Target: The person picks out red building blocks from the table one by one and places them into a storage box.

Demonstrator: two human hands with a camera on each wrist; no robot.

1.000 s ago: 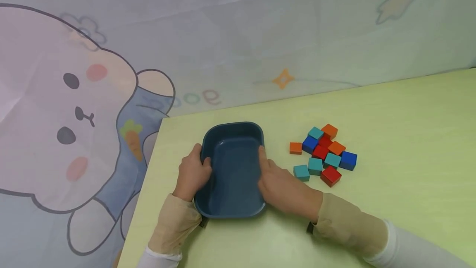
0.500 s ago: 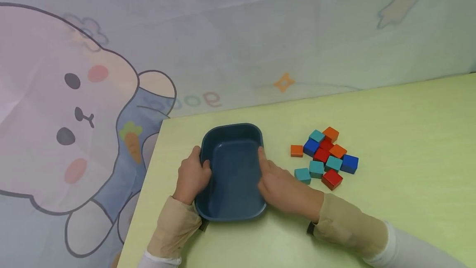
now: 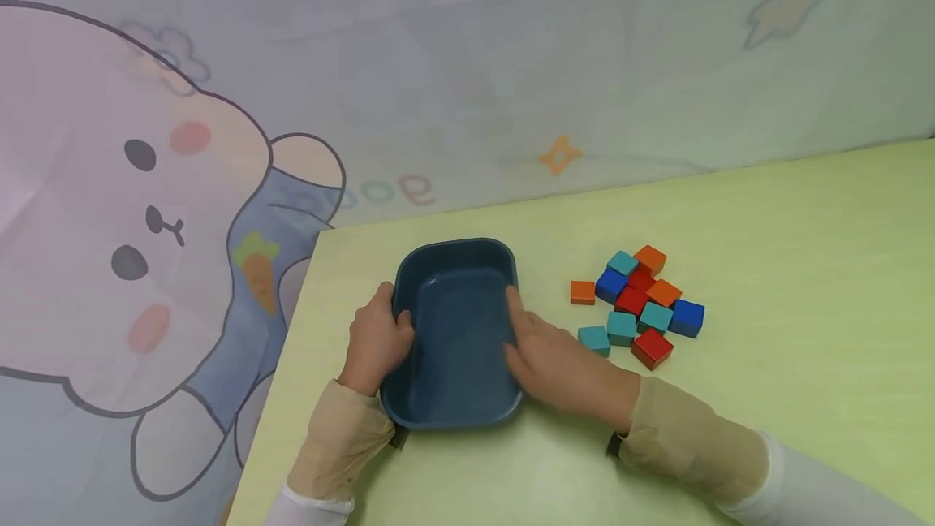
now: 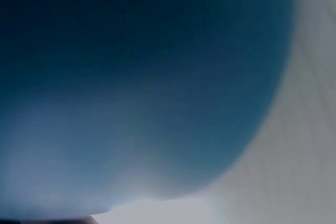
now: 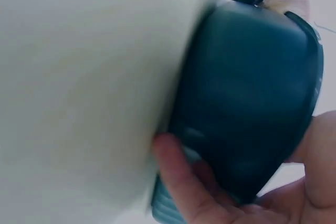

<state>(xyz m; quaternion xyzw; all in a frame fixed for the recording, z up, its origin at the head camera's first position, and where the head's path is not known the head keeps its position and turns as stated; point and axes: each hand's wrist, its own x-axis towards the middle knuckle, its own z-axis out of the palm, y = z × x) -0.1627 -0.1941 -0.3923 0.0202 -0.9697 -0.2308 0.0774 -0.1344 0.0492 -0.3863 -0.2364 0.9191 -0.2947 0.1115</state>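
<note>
A dark blue bin (image 3: pixel 467 331) with rounded corners stands at the left part of the table, and no objects show inside it. On its left side my left hand (image 3: pixel 380 339) grips the rim, thumb over the inner wall. My right hand (image 3: pixel 558 364) holds the opposite side, with the thumb crossing the rim. In the right wrist view, the fingers (image 5: pixel 181 177) of that hand reach round the lower edge of the bin (image 5: pixel 241 93). The left wrist view is filled by the blurred outer wall of the bin (image 4: pixel 157 103); the left fingers are hidden there.
To the right of the bin lie several small cubes: orange (image 3: pixel 582 292), teal (image 3: pixel 622 329), blue (image 3: pixel 687 317) and red (image 3: pixel 652 348), most of them close together. A printed cloth (image 3: pixel 467 79) hangs behind the pale green table (image 3: pixel 803 307), whose left edge is near my left arm.
The thumb of my right hand extends slightly farther over the rim of the bin. My left hand and the cubes keep their places.
</note>
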